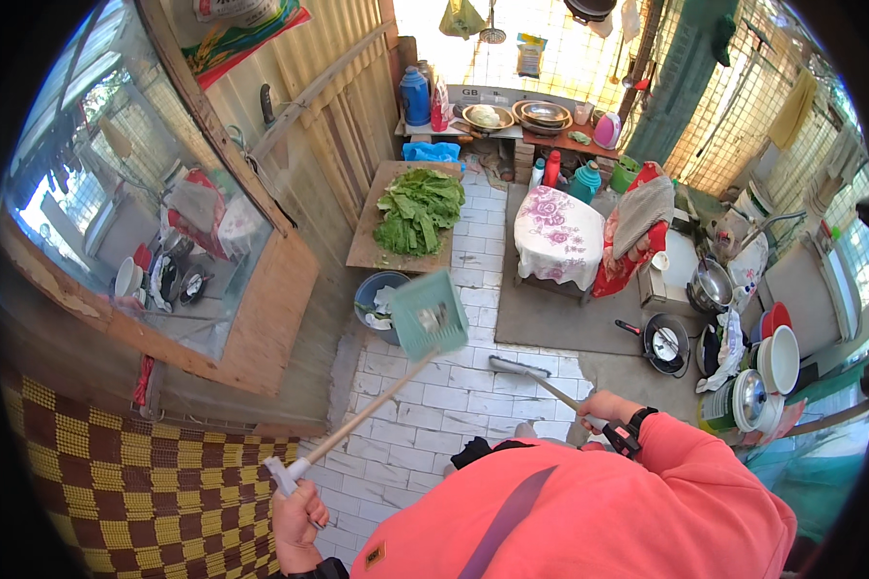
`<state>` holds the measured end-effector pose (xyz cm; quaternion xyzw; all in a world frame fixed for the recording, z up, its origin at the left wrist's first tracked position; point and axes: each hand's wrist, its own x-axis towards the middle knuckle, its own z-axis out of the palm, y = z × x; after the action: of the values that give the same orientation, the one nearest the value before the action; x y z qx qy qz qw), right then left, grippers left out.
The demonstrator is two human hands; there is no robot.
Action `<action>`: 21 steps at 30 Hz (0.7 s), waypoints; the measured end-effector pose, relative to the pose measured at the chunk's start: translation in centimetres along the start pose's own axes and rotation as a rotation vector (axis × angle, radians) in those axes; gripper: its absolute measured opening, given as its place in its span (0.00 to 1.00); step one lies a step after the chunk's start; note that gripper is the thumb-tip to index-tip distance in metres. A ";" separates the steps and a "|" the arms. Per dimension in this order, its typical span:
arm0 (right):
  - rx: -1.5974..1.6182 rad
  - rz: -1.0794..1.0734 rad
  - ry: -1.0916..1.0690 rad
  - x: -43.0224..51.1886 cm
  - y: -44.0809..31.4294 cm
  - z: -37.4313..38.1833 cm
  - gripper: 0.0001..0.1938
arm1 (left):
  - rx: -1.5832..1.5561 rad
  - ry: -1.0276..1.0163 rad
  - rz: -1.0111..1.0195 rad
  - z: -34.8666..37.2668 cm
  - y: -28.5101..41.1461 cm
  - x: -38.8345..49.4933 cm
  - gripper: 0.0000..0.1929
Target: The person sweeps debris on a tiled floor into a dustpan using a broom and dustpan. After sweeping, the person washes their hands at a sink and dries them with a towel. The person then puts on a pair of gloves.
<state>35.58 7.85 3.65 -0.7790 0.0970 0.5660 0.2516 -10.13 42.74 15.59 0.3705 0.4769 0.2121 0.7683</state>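
My left hand (299, 515) grips the handle end of a long-handled dustpan, its green plastic pan (429, 315) raised above the floor near a bucket (368, 291) that holds white and green scraps. Some pale debris (431, 317) lies in the pan. My right hand (610, 411) is closed around the handle of a broom, whose grey head (519, 365) rests on the white tiled floor (442, 394). The pan and the broom head are apart.
Green leaves (420, 210) cover a wooden board (362, 242) beyond the bucket. A cloth-covered seat (559, 235) stands ahead to the right. A black pan (665, 346) and stacked buckets (778, 360) are on the right. A glazed wooden frame (261, 347) borders the left.
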 end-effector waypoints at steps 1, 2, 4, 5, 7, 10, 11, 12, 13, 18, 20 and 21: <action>0.029 -0.012 -0.029 -0.1 0.1 0.0 0.10 | 0.114 0.029 -0.029 0.6 0.3 -0.3 0.07; 0.055 -0.023 -0.021 -0.1 0.2 0.0 0.10 | 0.212 0.041 -0.025 1.3 0.4 -0.4 0.07; 0.053 -0.052 -0.009 0.2 0.2 0.2 0.10 | 0.318 0.038 -0.037 2.5 0.0 0.1 0.14; 0.011 -0.079 0.007 0.5 0.1 0.3 0.11 | 0.353 0.078 -0.036 3.2 -0.8 0.6 0.09; 0.059 -0.078 -0.016 1.4 -0.3 1.0 0.12 | 0.423 0.070 -0.096 4.3 -2.7 2.1 0.10; 0.152 -0.160 -0.037 3.1 -1.7 2.9 0.12 | 0.624 0.078 -0.124 5.7 -6.5 4.9 0.11; 0.318 -0.169 -0.088 3.7 -2.2 4.0 0.11 | 0.692 0.075 -0.124 5.9 -7.8 5.9 0.12; 0.365 -0.149 -0.143 4.2 -2.8 5.0 0.11 | 0.747 0.083 -0.143 5.9 -9.0 6.7 0.12; 0.409 -0.118 -0.200 4.6 -3.5 6.1 0.10 | 0.803 0.094 -0.160 5.7 -10.0 7.7 0.14; 0.178 -0.112 -0.234 4.2 -7.8 11.9 0.07 | 1.157 0.046 -0.076 4.4 -13.3 11.9 0.19; 0.168 -0.126 -0.329 3.1 -9.2 13.8 0.06 | 1.229 0.030 -0.095 4.1 -14.0 12.9 0.20; 0.166 -0.133 -0.387 2.4 -9.8 14.6 0.06 | 1.247 0.017 -0.109 4.2 -14.3 13.2 0.20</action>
<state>28.53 23.87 0.75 -0.6372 0.0416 0.6771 0.3658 -0.82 41.06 -1.89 0.7225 0.5353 -0.1427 0.4136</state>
